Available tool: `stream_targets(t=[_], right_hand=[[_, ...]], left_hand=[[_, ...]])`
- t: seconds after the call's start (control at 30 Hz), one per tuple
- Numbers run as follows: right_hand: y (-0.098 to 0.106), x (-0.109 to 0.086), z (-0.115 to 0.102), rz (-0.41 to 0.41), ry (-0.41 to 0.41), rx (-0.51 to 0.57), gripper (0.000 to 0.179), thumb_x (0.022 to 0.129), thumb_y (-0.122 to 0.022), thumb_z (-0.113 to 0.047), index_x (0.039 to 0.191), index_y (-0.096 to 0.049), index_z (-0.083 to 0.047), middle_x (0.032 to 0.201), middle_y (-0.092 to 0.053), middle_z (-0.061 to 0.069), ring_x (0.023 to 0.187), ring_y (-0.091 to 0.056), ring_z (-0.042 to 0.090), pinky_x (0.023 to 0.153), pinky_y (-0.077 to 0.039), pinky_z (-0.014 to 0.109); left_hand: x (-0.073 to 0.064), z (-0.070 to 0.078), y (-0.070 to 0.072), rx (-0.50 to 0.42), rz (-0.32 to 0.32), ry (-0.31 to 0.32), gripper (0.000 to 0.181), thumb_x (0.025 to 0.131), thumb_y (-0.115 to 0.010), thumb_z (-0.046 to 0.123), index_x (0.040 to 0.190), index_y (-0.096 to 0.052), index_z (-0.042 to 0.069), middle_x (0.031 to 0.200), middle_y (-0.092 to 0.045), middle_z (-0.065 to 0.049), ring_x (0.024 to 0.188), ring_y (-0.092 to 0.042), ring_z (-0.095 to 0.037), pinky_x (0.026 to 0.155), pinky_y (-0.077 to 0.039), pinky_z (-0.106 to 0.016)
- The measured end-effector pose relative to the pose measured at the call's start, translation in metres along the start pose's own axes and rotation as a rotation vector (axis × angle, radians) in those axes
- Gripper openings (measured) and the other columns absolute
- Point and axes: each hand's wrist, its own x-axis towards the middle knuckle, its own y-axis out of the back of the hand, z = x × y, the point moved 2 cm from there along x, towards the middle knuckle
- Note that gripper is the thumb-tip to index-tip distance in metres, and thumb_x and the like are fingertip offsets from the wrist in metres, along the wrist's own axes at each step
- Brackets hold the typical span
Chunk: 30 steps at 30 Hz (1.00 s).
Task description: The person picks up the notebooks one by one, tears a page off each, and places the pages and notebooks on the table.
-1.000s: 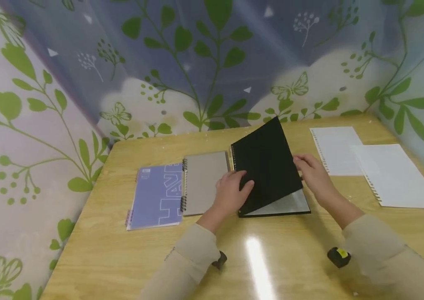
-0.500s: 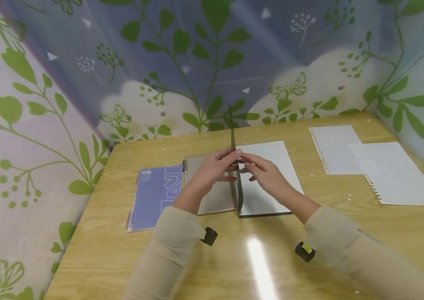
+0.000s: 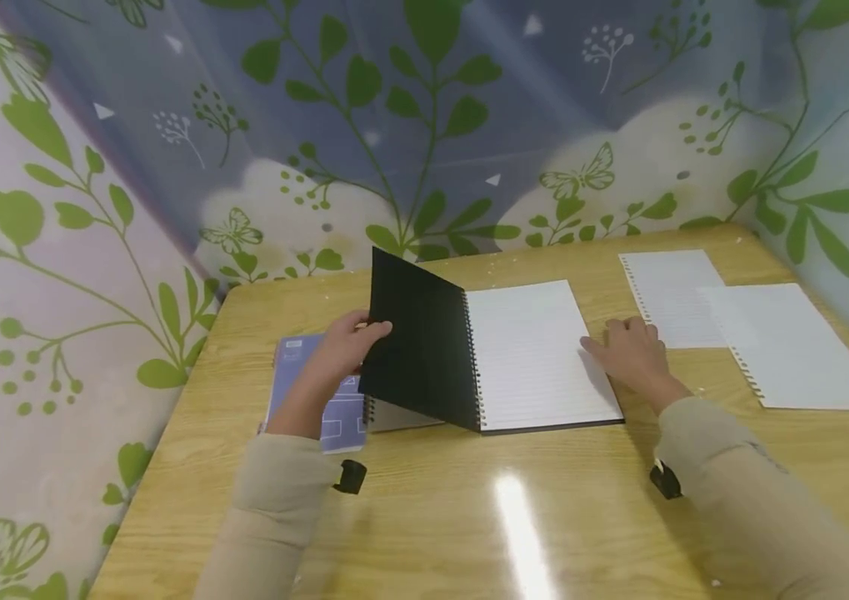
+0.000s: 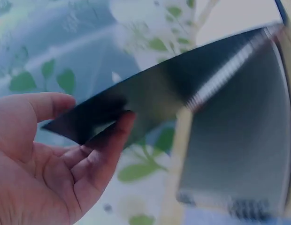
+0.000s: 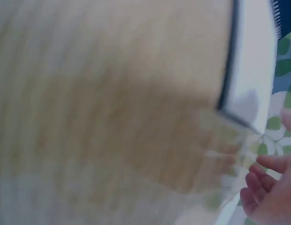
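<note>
A spiral notebook lies open, its lined white page flat on the table. Its black cover stands tilted up to the left of the wire binding. My left hand holds the cover by its outer edge, thumb on the black face and fingers behind. In the left wrist view, the cover slants between thumb and fingers. My right hand is at the page's right edge with fingers loosely bent, holding nothing; whether its thumb touches the page I cannot tell. The right wrist view is blurred, with that hand at its right edge.
Under the raised cover, a grey spiral notebook shows partly, overlapping a blue notebook. Two loose sheets with torn holes, a smaller one and a larger one, overlap on the right. A leaf-patterned wall stands behind the table.
The black cover has swung from right to left over the binding, exposing the lined page. It passed from my right hand to my left. My right hand has moved back right.
</note>
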Motion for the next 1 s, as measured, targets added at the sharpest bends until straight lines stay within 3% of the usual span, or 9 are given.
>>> stream_targets(t=[0.1,0.17,0.27,0.37,0.47,0.63,0.87,1.0], right_hand=[[-0.009,0.0,0.006,-0.082,-0.007,-0.018,0.083,0.09,-0.037,-0.06,0.126,-0.038,0.015,0.128,-0.029,0.04,0.114,-0.027,0.055,0.086,-0.032,0.063],[-0.014,0.0,0.001,-0.107,-0.014,-0.011,0.089,0.087,-0.039,-0.064,0.127,-0.036,0.015,0.128,-0.027,0.04,0.114,-0.025,0.054,0.087,-0.031,0.064],[-0.018,-0.002,-0.009,-0.108,-0.039,0.001,0.086,0.087,-0.046,-0.057,0.129,-0.033,0.016,0.129,-0.025,0.039,0.115,-0.023,0.053,0.09,-0.029,0.063],[-0.019,-0.003,-0.019,-0.094,-0.066,0.002,0.081,0.087,-0.051,-0.047,0.13,-0.03,0.018,0.128,-0.025,0.039,0.115,-0.024,0.053,0.091,-0.029,0.063],[-0.02,-0.004,-0.027,-0.071,-0.079,-0.018,0.077,0.088,-0.051,-0.043,0.129,-0.029,0.019,0.128,-0.027,0.04,0.116,-0.027,0.053,0.092,-0.031,0.062],[-0.022,-0.007,-0.036,-0.018,-0.077,-0.082,0.074,0.089,-0.052,-0.041,0.128,-0.033,0.019,0.127,-0.036,0.038,0.116,-0.033,0.053,0.093,-0.034,0.06],[-0.022,-0.003,-0.041,0.086,-0.079,-0.063,0.064,0.083,-0.064,-0.032,0.119,-0.039,0.016,0.115,-0.045,0.033,0.105,-0.042,0.046,0.084,-0.041,0.054],[-0.022,0.001,-0.037,0.155,-0.073,-0.013,0.053,0.084,-0.063,-0.027,0.115,-0.044,0.011,0.108,-0.051,0.029,0.1,-0.048,0.045,0.077,-0.043,0.052]], left_hand=[[0.005,-0.02,0.007,0.074,0.032,0.033,0.053,0.092,-0.052,0.039,0.131,-0.043,0.004,0.122,-0.056,-0.017,0.099,-0.061,-0.027,0.084,-0.05,-0.038],[0.01,-0.033,0.008,0.143,0.067,0.058,0.051,0.09,-0.055,0.04,0.122,-0.049,0.001,0.108,-0.062,-0.016,0.081,-0.062,-0.022,0.072,-0.05,-0.033],[0.019,-0.052,0.006,0.199,0.093,0.082,0.039,0.087,-0.06,0.037,0.102,-0.057,0.001,0.078,-0.061,-0.008,0.058,-0.052,-0.014,0.056,-0.044,-0.027],[0.027,-0.069,0.005,0.261,0.122,0.085,0.032,0.086,-0.063,0.032,0.091,-0.059,0.0,0.07,-0.057,-0.006,0.054,-0.049,-0.015,0.052,-0.042,-0.028],[0.032,-0.085,0.003,0.345,0.156,0.095,0.032,0.085,-0.064,0.03,0.088,-0.059,-0.001,0.074,-0.058,-0.01,0.059,-0.053,-0.018,0.052,-0.043,-0.028],[0.029,-0.098,-0.001,0.383,0.158,0.153,0.042,0.084,-0.063,0.033,0.102,-0.054,-0.005,0.081,-0.056,-0.014,0.054,-0.048,-0.018,0.049,-0.04,-0.028],[0.028,-0.1,-0.005,0.366,0.159,0.171,0.055,0.085,-0.061,0.036,0.118,-0.047,-0.006,0.106,-0.057,-0.021,0.064,-0.052,-0.021,0.051,-0.043,-0.027],[0.029,-0.1,-0.006,0.391,0.154,0.164,0.059,0.085,-0.06,0.037,0.122,-0.046,-0.007,0.111,-0.057,-0.023,0.068,-0.055,-0.024,0.053,-0.045,-0.029]])
